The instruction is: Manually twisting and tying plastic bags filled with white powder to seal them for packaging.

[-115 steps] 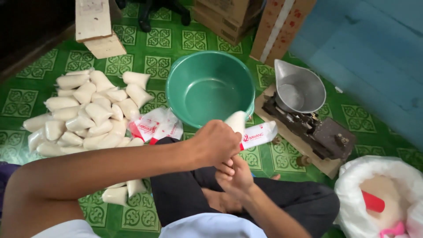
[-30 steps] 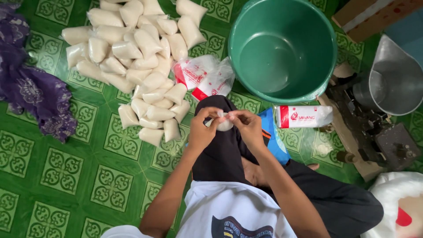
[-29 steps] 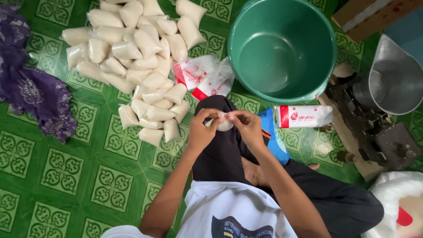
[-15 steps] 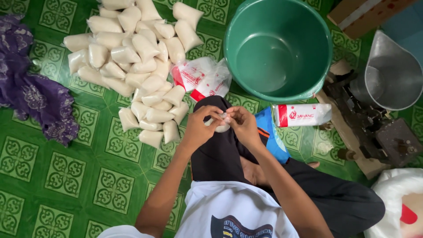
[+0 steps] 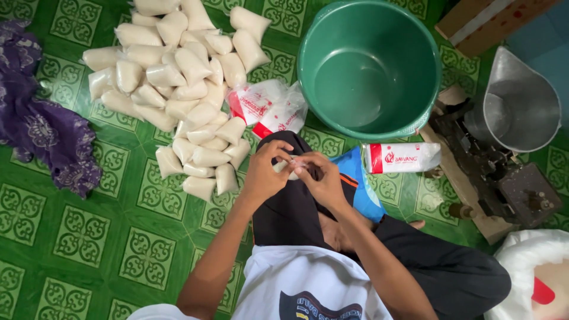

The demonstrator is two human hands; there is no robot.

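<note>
My left hand (image 5: 265,172) and my right hand (image 5: 320,179) meet above my knee and pinch a small clear plastic bag of white grains (image 5: 288,168) between their fingers; the bag is mostly hidden by them. A pile of several filled white bags (image 5: 178,89) lies on the floor to the left. An empty green basin (image 5: 320,35) stands just beyond my hands.
Packs of red-and-white plastic bags (image 5: 267,106) lie by the basin, another pack (image 5: 403,157) to the right. A black scale with a metal scoop pan (image 5: 510,136) stands at right, a white sack (image 5: 533,278) at lower right, purple cloth (image 5: 41,130) at left, cardboard boxes (image 5: 486,18) behind.
The view has shifted slightly, so everything sits a little lower and to the right in frame. Both hands stay together on the small bag, fingers working at it.
</note>
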